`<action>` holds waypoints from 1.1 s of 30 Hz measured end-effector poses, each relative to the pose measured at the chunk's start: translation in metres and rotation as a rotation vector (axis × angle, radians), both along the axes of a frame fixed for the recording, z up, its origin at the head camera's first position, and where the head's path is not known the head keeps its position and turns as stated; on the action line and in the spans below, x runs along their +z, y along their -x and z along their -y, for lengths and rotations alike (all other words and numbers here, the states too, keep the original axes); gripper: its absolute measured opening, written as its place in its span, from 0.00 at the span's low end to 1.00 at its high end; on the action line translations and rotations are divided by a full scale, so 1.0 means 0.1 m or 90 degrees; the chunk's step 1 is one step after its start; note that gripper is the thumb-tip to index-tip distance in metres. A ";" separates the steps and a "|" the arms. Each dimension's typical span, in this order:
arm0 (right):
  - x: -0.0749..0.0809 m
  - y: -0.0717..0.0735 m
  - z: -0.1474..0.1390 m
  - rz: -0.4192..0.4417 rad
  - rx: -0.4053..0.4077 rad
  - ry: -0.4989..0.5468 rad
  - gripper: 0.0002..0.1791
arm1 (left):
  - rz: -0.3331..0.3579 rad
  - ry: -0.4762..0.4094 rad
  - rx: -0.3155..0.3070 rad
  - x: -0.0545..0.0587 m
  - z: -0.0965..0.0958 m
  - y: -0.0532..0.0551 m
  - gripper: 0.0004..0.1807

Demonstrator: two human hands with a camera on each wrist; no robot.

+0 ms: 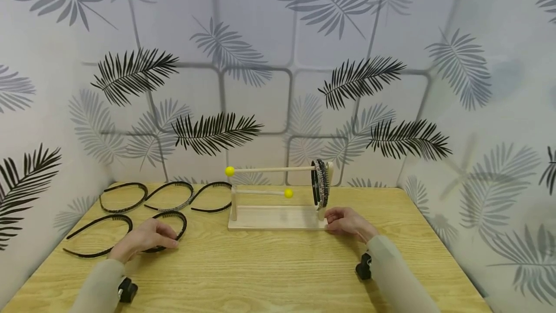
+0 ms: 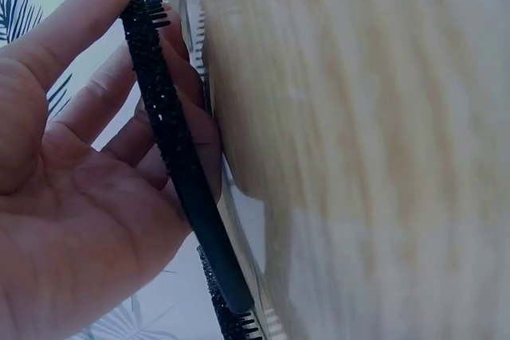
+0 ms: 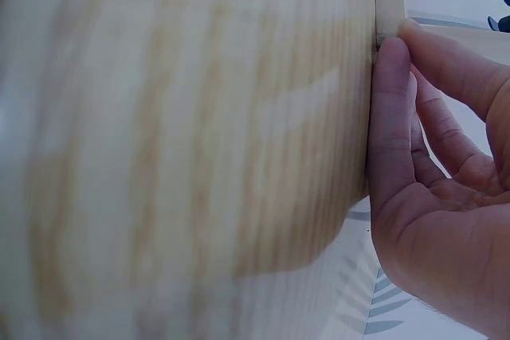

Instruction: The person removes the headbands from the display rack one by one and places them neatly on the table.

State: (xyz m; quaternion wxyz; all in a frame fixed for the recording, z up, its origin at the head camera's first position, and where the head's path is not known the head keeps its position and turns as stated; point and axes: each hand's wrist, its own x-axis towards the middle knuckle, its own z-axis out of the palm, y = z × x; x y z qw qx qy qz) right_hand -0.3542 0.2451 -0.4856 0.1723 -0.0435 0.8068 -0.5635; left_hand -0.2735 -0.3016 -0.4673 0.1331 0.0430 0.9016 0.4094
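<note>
My left hand (image 1: pixel 147 236) holds a black headband (image 1: pixel 184 228) lying at the front of the left group. In the left wrist view, its beaded band (image 2: pixel 163 105) with small comb teeth passes between the thumb and the curled fingers. The right hand (image 1: pixel 347 222) grips the right end of a wooden headband stand (image 1: pixel 273 219), thumb and forefinger at the base corner. Several headbands (image 1: pixel 320 185), black and silver glittery, hang together at the right end of the stand's upper rod (image 1: pixel 273 169).
Several more headbands (image 1: pixel 123 184) lie on the wooden table (image 1: pixel 260 269) at the left, in two rows. Yellow balls (image 1: pixel 229 171) cap the rod ends. A lower rod (image 1: pixel 260 192) runs from the stand's left post. Leaf-patterned walls surround the table.
</note>
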 end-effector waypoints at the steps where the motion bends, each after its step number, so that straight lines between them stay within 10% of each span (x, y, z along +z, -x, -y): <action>1: 0.00 0.00 0.00 0.000 -0.002 -0.001 0.21 | -0.002 0.005 -0.002 0.00 0.01 0.01 0.19; 33: 0.01 -0.03 0.01 -0.002 0.002 0.003 0.21 | 0.019 -0.021 -0.028 0.02 0.11 0.02 0.18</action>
